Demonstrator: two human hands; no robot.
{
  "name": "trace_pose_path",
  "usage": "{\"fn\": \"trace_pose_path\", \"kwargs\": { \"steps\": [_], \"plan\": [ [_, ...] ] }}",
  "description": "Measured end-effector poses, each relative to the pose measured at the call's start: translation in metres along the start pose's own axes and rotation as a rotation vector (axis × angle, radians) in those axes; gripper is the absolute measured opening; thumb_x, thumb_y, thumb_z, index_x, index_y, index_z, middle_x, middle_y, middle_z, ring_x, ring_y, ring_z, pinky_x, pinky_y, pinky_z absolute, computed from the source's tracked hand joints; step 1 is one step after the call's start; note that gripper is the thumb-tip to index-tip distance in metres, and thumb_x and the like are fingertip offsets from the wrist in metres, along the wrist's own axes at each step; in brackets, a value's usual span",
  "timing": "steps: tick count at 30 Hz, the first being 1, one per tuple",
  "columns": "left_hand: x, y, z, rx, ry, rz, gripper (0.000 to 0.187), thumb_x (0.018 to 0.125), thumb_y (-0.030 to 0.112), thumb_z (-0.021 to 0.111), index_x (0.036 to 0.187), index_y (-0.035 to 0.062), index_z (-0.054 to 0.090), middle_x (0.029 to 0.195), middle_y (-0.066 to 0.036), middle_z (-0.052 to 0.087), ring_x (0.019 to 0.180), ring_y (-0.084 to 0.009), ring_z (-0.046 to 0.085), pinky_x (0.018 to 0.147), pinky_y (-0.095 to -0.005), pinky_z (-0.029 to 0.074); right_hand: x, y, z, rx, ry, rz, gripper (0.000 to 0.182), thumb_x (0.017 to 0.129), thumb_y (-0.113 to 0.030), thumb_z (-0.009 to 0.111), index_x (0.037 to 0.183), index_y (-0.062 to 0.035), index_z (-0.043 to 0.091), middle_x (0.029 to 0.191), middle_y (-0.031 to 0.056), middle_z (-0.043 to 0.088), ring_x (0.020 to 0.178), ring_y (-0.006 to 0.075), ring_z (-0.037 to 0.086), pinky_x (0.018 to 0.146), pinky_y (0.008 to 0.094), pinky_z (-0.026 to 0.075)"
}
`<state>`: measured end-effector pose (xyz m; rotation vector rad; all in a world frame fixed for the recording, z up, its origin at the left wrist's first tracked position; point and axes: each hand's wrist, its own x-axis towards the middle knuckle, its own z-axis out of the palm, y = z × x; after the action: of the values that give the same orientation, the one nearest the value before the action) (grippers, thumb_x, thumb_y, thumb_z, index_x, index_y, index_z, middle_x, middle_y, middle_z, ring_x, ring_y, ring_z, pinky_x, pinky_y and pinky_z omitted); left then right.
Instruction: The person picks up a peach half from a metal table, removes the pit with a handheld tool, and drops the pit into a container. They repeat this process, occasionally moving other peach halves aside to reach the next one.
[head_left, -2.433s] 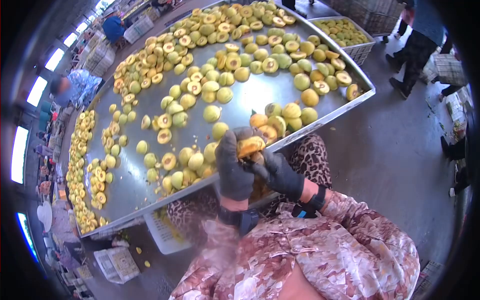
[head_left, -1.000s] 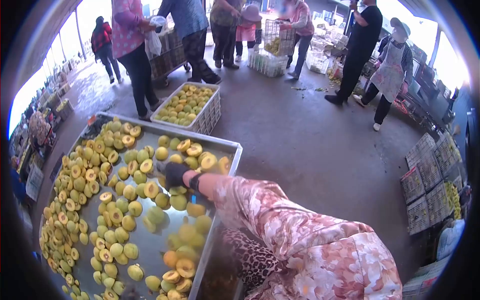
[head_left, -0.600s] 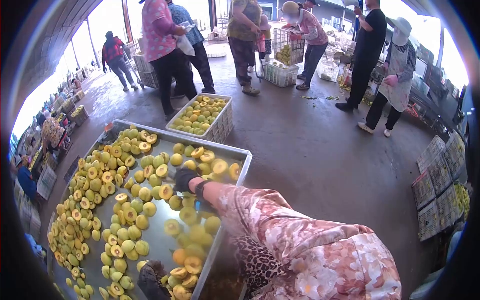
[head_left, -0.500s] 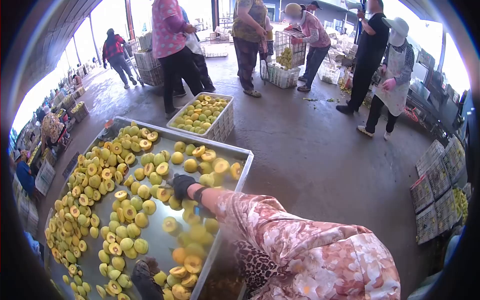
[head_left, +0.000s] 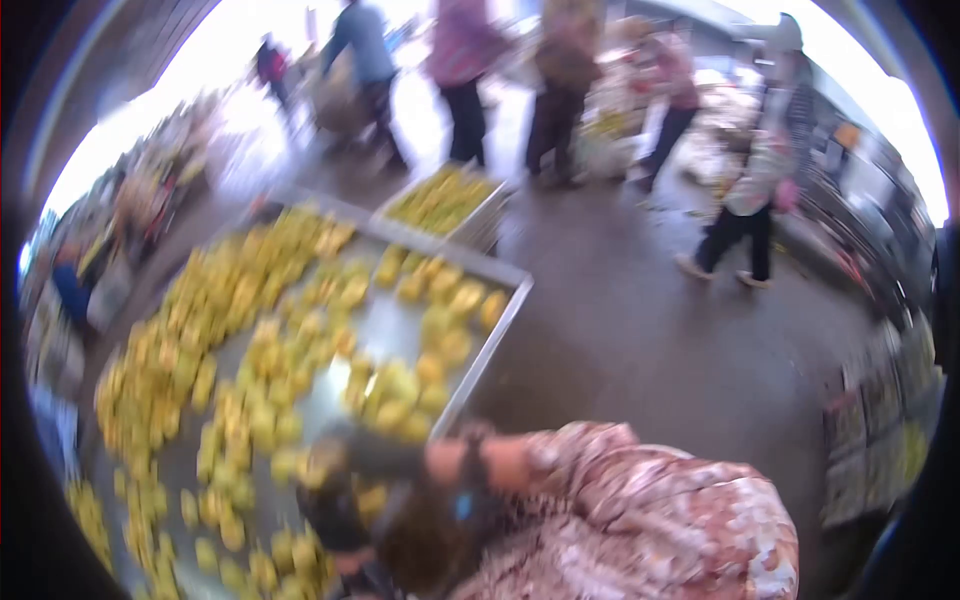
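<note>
In the head view, all is blurred. The right hand (head_left: 376, 458), in dark glove, is over the near part of the metal tray (head_left: 487, 352). The left hand (head_left: 334, 514), also dark, is just beside it, on the lower left side. A yellow piece (head_left: 325, 462) shows at their fingers, but I cannot tell if either hand is grasping it or is released. The yellow-green fruits (head_left: 392, 388) lie on the tray, beyond and left of both hands. The filled crate (head_left: 478, 234) stands farther beyond.
</note>
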<state>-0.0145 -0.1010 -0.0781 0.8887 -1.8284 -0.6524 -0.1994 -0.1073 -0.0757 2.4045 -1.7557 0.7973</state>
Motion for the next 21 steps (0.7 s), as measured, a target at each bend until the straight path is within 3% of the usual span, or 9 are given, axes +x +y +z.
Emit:
{"fn": "trace_pose_path", "kwargs": {
  "steps": [4,5,6,7,9,11,14,17,21],
  "plan": [
    [-0.033,0.047,-0.033,0.774,0.075,0.175,0.048,0.087,0.017,0.073,0.129,-0.0023,0.059,0.117,-0.023,0.066,0.112,-0.0384,0.061,0.102,-0.0484,0.045,-0.043,-0.020,-0.092,0.782,-0.143,0.359,0.026,0.087,-0.014,0.068,0.110,-0.0042,0.066,0.103,0.0125,0.069,0.082,0.0188,0.063,0.073,0.0367,0.052],
    [-0.035,0.066,-0.036,0.549,0.167,0.102,0.059,0.084,0.018,0.077,0.133,-0.0056,0.052,0.121,-0.024,0.064,0.113,-0.0381,0.061,0.104,-0.0486,0.044,-0.059,-0.024,-0.082,0.796,-0.043,0.319,0.030,0.085,-0.017,0.070,0.111,-0.0032,0.063,0.097,0.0114,0.068,0.082,0.0154,0.060,0.071,0.0359,0.050],
    [-0.036,0.055,-0.036,0.407,0.149,-0.011,0.064,0.082,0.020,0.080,0.133,-0.0059,0.052,0.123,-0.023,0.064,0.115,-0.0333,0.062,0.103,-0.0459,0.046,-0.063,-0.035,-0.081,0.817,-0.053,0.321,0.030,0.081,-0.016,0.068,0.105,0.0009,0.062,0.089,0.0233,0.065,0.081,0.0386,0.065,0.071,0.0448,0.050],
    [-0.031,0.079,-0.037,0.041,0.091,-0.164,0.059,0.086,0.015,0.076,0.134,-0.0057,0.050,0.126,-0.021,0.063,0.116,-0.0295,0.061,0.102,-0.0422,0.048,-0.067,-0.047,-0.087,0.774,-0.080,0.326,0.030,0.080,-0.013,0.069,0.106,0.0002,0.061,0.088,0.0241,0.064,0.083,0.0397,0.065,0.070,0.0444,0.049],
    [-0.025,0.103,-0.035,-0.733,0.140,-0.514,0.051,0.092,0.008,0.068,0.137,-0.0053,0.048,0.131,-0.018,0.061,0.117,-0.0245,0.061,0.102,-0.0368,0.049,-0.073,-0.070,-0.091,0.874,-0.130,0.268,0.025,0.083,-0.011,0.072,0.102,0.0004,0.060,0.086,0.0160,0.063,0.078,0.0235,0.058,0.070,0.0386,0.048],
    [-0.036,0.098,-0.028,-0.365,0.052,-0.286,0.043,0.100,0.003,0.054,0.142,-0.0032,0.046,0.136,-0.015,0.058,0.120,-0.0232,0.059,0.105,-0.0361,0.048,-0.077,-0.076,-0.087,0.874,-0.101,0.206,0.022,0.085,-0.011,0.073,0.096,0.0011,0.058,0.081,0.0128,0.062,0.072,0.0160,0.053,0.067,0.0363,0.047],
    [-0.039,0.098,-0.025,-0.255,0.100,-0.138,0.045,0.096,-0.001,0.060,0.139,-0.0047,0.046,0.133,-0.017,0.059,0.116,-0.0246,0.061,0.102,-0.0348,0.049,-0.078,-0.079,-0.089,0.793,-0.090,0.281,0.022,0.080,-0.013,0.071,0.089,0.0000,0.057,0.079,0.0237,0.062,0.074,0.0433,0.062,0.065,0.0462,0.048],
    [-0.042,0.108,-0.029,-0.065,0.074,-0.102,0.042,0.103,0.008,0.050,0.143,-0.0030,0.044,0.137,-0.017,0.056,0.124,-0.0245,0.056,0.108,-0.0367,0.045,-0.079,-0.086,-0.084,0.788,-0.059,0.326,0.023,0.079,-0.014,0.072,0.089,-0.0002,0.057,0.078,0.0242,0.062,0.074,0.0445,0.062,0.063,0.0472,0.048],
    [-0.026,0.132,-0.030,-0.673,0.034,-0.326,0.048,0.109,0.027,0.038,0.146,-0.0030,0.040,0.142,-0.018,0.051,0.131,-0.0251,0.050,0.112,-0.0375,0.041,-0.077,-0.088,-0.081,0.935,-0.030,0.351,0.021,0.087,-0.018,0.069,0.092,-0.0006,0.058,0.080,0.0257,0.063,0.078,0.0455,0.064,0.063,0.0494,0.048]
  ]
}}
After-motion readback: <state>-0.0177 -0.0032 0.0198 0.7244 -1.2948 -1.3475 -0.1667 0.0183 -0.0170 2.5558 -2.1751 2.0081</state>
